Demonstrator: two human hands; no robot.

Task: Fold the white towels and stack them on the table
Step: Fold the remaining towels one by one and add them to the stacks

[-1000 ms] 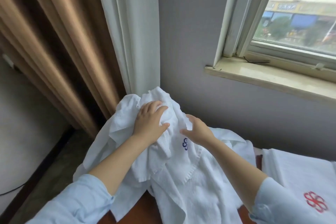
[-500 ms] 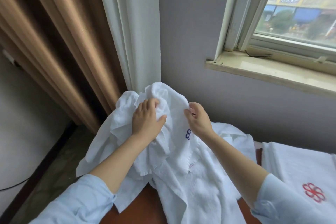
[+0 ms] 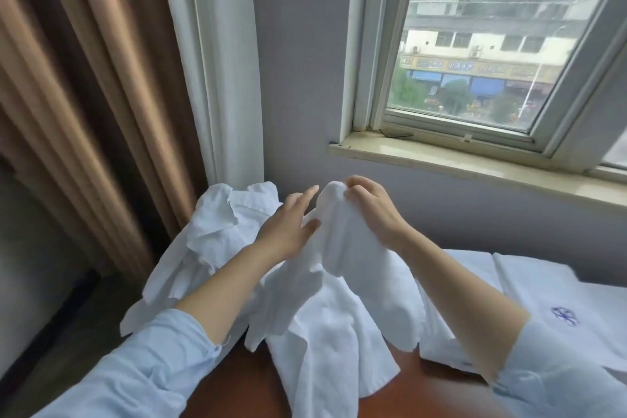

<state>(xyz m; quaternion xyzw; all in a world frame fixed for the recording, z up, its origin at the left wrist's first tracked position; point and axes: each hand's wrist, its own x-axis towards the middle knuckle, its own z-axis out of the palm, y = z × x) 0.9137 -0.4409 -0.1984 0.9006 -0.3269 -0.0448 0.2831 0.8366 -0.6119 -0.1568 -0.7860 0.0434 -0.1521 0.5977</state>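
A: Grip status?

B: Raised right hand, fingertips pinched together on the top edge of a white towel. The cloth hangs from the pinch down onto the wooden table.

A: Other side?

B: The left hand has its fingers straight and spread, touching the towel's side just beside the pinch. It grips nothing.

A: Remaining linen?

B: A crumpled heap of towels lies far-left near the brown curtain. Folded towels lie flat on the right, the top one marked with a blue emblem.
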